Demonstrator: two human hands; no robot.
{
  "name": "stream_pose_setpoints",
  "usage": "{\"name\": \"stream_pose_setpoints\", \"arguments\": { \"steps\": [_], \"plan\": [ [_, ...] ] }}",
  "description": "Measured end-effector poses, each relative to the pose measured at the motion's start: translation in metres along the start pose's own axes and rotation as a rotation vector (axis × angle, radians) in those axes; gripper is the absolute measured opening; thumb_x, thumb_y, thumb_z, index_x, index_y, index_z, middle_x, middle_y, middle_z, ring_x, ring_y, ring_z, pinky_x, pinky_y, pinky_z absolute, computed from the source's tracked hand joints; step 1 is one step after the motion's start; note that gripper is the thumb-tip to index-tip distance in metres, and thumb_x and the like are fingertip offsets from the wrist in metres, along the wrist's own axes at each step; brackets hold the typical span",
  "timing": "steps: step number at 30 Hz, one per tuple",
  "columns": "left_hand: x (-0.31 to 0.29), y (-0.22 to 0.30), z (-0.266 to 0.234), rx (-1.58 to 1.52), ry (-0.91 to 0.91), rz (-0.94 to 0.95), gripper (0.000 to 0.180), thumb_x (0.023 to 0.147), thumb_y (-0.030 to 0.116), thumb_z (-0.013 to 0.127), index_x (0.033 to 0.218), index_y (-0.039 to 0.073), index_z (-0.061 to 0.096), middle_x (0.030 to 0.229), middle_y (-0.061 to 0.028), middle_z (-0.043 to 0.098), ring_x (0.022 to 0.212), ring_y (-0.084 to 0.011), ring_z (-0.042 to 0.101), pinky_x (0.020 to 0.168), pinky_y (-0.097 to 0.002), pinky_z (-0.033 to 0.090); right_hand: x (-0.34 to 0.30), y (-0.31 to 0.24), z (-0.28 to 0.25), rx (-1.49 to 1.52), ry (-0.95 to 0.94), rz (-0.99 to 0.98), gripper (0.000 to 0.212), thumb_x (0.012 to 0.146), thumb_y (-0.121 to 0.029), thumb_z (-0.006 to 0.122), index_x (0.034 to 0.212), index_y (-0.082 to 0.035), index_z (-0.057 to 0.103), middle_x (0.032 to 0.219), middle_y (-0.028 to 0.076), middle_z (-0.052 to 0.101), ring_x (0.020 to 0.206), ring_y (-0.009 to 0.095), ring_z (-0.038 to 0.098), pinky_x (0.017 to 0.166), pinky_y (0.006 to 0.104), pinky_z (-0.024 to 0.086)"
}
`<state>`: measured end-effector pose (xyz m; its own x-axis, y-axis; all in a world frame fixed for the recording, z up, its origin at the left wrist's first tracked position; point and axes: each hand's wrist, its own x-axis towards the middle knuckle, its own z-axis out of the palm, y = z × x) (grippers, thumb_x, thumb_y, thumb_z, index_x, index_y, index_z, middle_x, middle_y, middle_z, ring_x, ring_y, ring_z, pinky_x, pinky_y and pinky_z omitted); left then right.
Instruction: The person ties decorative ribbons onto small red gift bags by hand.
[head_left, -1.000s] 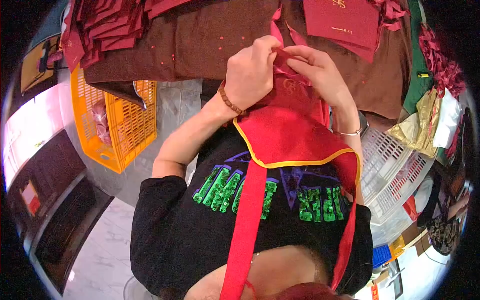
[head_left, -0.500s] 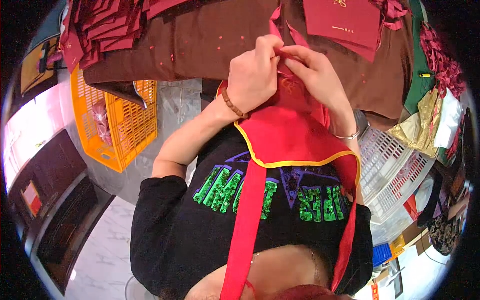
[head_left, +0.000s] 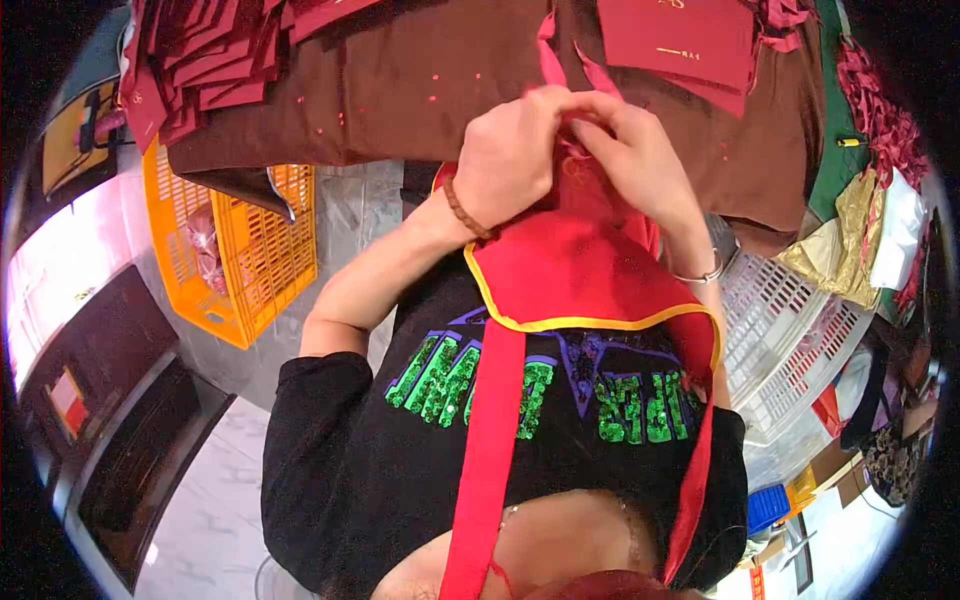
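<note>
Down come both knuckles a touch since the earlier frame, and the right forefinger now arches across to meet the left hand! Ribbon [head_left: 549,62] in play: red, narrow, caught right where the hands come together, its two loose tails poking up past the fingers against the brown cloth [head_left: 400,120]. Left hand [head_left: 508,155] curls almost into a fist around it; right hand [head_left: 640,155] pinches with bent fingers — exactly where those pads press is hidden. Below it all, the red apron [head_left: 590,275] spreads across the wearer's front.

And how does it handle? Light and limp, I'd judge, with a bit of slip if the surface is satiny; hardly fragile, though a crease looks likely to stay. Best hold: close in by the crossing, thumb against forefinger — out on the tails it would simply flop.
</note>
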<state>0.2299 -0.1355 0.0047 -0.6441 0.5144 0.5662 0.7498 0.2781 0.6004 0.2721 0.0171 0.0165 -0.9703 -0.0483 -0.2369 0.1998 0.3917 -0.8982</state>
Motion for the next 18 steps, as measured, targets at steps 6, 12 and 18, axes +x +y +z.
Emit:
{"name": "stream_pose_setpoints", "arguments": {
  "steps": [6,12,18],
  "plan": [
    [-0.0018,-0.0016,-0.0045,-0.169,-0.05,-0.279,0.025,0.079,-0.004,0.054,0.101,0.002,0.044,0.072,-0.0131,0.058,0.061,-0.0301,0.06,0.052,-0.0364,0.046,0.0026,0.0044,-0.0024,0.064,-0.033,0.001,0.028,0.087,-0.007,0.05,0.112,0.005,0.054,0.1,0.008,0.063,0.093,0.011,0.057,0.082,0.0235,0.044],
    [-0.0006,-0.0006,0.0007,-0.026,-0.02,-0.12,0.025,0.076,0.0,0.056,0.099,0.004,0.048,0.07,-0.0106,0.056,0.061,-0.028,0.058,0.054,-0.037,0.046,0.0044,0.0066,-0.0038,0.204,-0.079,0.046,0.026,0.087,-0.006,0.05,0.11,0.005,0.055,0.1,0.006,0.062,0.093,0.01,0.056,0.083,0.0228,0.043],
    [-0.0024,-0.0024,0.0019,0.123,-0.098,0.096,0.033,0.066,-0.001,0.055,0.099,0.004,0.052,0.07,-0.0088,0.054,0.062,-0.0255,0.055,0.056,-0.0351,0.045,0.0006,0.0006,-0.005,0.167,-0.067,0.063,0.024,0.088,-0.006,0.05,0.108,0.005,0.055,0.099,0.005,0.062,0.091,0.009,0.056,0.082,0.022,0.043]
  ]
}}
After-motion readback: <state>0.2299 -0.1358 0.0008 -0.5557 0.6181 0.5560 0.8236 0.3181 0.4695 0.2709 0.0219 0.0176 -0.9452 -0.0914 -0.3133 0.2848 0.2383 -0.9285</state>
